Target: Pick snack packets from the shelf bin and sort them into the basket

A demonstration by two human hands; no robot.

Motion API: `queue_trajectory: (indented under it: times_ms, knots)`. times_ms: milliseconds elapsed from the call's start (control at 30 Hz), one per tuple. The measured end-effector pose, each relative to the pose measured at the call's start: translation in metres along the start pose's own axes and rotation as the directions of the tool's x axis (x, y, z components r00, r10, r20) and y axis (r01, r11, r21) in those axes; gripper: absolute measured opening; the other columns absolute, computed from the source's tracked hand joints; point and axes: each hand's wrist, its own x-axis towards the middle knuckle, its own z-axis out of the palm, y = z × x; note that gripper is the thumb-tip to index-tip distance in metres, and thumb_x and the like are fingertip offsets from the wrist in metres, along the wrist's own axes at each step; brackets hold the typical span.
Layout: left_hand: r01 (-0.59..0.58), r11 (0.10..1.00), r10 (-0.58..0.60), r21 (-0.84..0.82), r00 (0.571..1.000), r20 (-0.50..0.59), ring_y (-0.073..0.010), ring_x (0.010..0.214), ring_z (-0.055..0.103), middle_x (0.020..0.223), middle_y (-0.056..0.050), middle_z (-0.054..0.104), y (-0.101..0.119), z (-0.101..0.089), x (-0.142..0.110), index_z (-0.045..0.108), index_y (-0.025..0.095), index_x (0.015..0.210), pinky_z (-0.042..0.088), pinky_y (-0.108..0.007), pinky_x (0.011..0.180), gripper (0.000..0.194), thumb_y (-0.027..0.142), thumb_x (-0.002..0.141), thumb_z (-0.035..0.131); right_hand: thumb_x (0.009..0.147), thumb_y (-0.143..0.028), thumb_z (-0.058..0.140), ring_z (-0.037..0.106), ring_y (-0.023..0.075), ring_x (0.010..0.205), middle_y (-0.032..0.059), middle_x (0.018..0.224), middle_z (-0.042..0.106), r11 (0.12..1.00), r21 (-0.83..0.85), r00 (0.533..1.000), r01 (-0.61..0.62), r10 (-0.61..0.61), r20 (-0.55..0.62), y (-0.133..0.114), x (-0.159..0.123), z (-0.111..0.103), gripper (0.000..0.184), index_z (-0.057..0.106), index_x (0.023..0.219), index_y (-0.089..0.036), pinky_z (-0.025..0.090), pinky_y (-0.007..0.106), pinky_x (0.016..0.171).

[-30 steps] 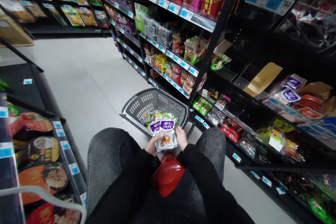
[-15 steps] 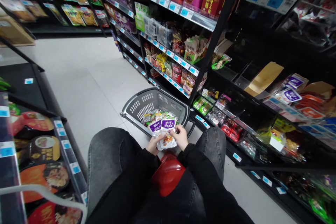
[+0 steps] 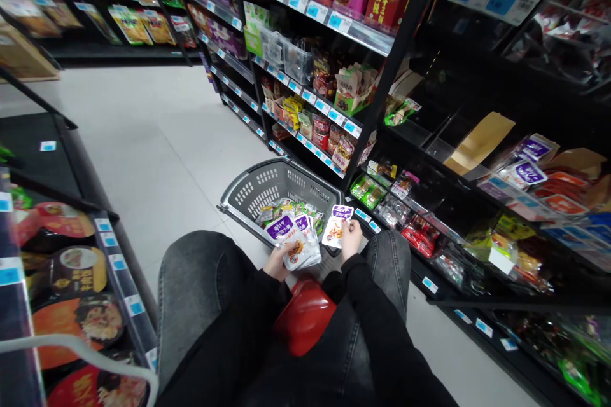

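Fanned out in my left hand [image 3: 278,262] are several white and purple snack packets [image 3: 305,248], held over the near rim of a grey shopping basket [image 3: 258,186]. My right hand [image 3: 352,239] is closed on one single snack packet [image 3: 335,224] of the same kind, out to the right beside the basket's near right corner. Inside the basket lie green and colourful small packets [image 3: 309,210], partly covered by the fanned ones. My left fingers are mostly hidden under the stack.
Shelves [image 3: 367,38] of snack boxes rise ahead and to the right. Low at right sit green packets [image 3: 367,191] and red packets [image 3: 421,233]. At left stands a shelf of bowl-shaped packages [image 3: 79,270]. A red stool [image 3: 305,318] is between my legs. Pale floor [image 3: 143,133] stretches ahead left.
My right hand has moved away to the right with one packet, apart from the stack. My left hand stays near its place, its packets now more spread.
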Motion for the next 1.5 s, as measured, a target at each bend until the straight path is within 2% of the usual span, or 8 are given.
queue_trajectory:
  times_ms: [200,500,667,767,867,1033,1233,1500]
  knots:
    - [-0.007,0.999,0.007,-0.031,1.000,-0.009,-0.0249,0.074,0.069,0.082,-0.009,0.072,-0.001,-0.002,0.002,0.060,0.010,0.095,0.057,-0.038,0.072,0.033,0.009,0.062,0.064,0.077,-0.035,0.052,0.047,0.0151,0.051,-0.0027,0.055,0.050,0.989,-0.137,0.986,0.057,-0.033,0.166,-0.007,-0.017,0.010,0.017,0.050,0.071,-0.019,0.035,0.022,0.049]
    - [0.046,0.998,-0.044,-0.043,0.998,0.040,-0.0275,0.088,0.068,0.085,-0.011,0.072,0.008,0.007,-0.007,0.061,0.009,0.095,0.053,-0.041,0.086,0.030,0.007,0.066,0.058,0.076,-0.031,0.045,0.049,0.0165,0.060,-0.0009,0.063,0.053,0.997,0.063,0.914,0.046,-0.067,0.401,0.000,-0.035,0.034,0.015,0.051,0.069,-0.019,0.040,0.022,0.057]
    - [0.053,0.998,-0.052,-0.026,0.998,0.041,-0.0289,0.087,0.068,0.085,-0.012,0.072,0.010,0.005,-0.007,0.062,0.008,0.093,0.054,-0.043,0.085,0.028,0.006,0.066,0.057,0.080,-0.029,0.044,0.053,0.0191,0.067,0.0007,0.067,0.057,0.994,0.013,0.877,0.108,-0.101,0.470,0.001,-0.034,0.033,0.021,0.057,0.068,-0.019,0.044,0.026,0.065]
    - [0.041,0.999,-0.042,0.010,0.998,0.046,-0.0289,0.086,0.068,0.085,-0.013,0.072,0.008,0.003,-0.006,0.063,0.007,0.094,0.055,-0.042,0.083,0.030,0.007,0.065,0.059,0.082,-0.026,0.047,0.053,0.0200,0.070,0.0016,0.067,0.055,0.980,-0.118,0.903,0.163,-0.100,0.418,-0.010,-0.033,0.026,0.021,0.058,0.066,-0.019,0.043,0.028,0.070]
    - [0.046,0.998,-0.049,0.053,0.996,0.068,-0.0292,0.084,0.069,0.084,-0.014,0.072,0.004,0.002,-0.005,0.064,0.007,0.092,0.055,-0.041,0.080,0.030,0.006,0.062,0.063,0.081,-0.023,0.053,0.053,0.0188,0.075,0.0052,0.086,0.055,0.957,-0.156,0.942,0.243,-0.195,0.274,-0.026,-0.036,0.019,0.013,0.063,0.086,-0.017,0.043,0.028,0.073]
    - [0.038,0.992,-0.049,0.119,0.994,0.096,-0.0293,0.081,0.069,0.085,-0.013,0.072,-0.003,-0.001,-0.003,0.065,0.008,0.093,0.054,-0.039,0.079,0.034,0.007,0.059,0.069,0.075,-0.026,0.071,0.047,0.0238,0.099,0.0076,0.105,0.046,0.902,-0.142,0.864,0.407,-0.329,0.382,-0.044,-0.048,0.016,0.022,0.068,0.096,-0.019,0.040,0.032,0.089]
    - [0.015,0.982,-0.033,0.187,0.995,0.094,-0.0282,0.074,0.069,0.081,-0.013,0.073,-0.009,-0.006,0.002,0.067,0.008,0.089,0.054,-0.036,0.073,0.037,0.011,0.053,0.077,0.067,-0.020,0.080,0.043,0.0266,0.105,0.0081,0.109,0.045,0.922,-0.216,0.881,0.322,-0.208,0.425,-0.034,-0.045,0.021,0.016,0.072,0.081,-0.019,0.034,0.037,0.096]
    - [-0.020,0.980,-0.008,0.197,0.990,0.139,-0.0321,0.083,0.068,0.083,-0.016,0.072,-0.012,-0.007,0.005,0.068,0.006,0.089,0.052,-0.037,0.077,0.041,0.019,0.053,0.083,0.077,-0.029,0.066,0.051,0.0236,0.095,0.0075,0.093,0.053,0.958,-0.080,0.898,0.274,-0.225,0.379,-0.020,-0.035,0.026,0.014,0.063,0.072,-0.016,0.039,0.035,0.089]
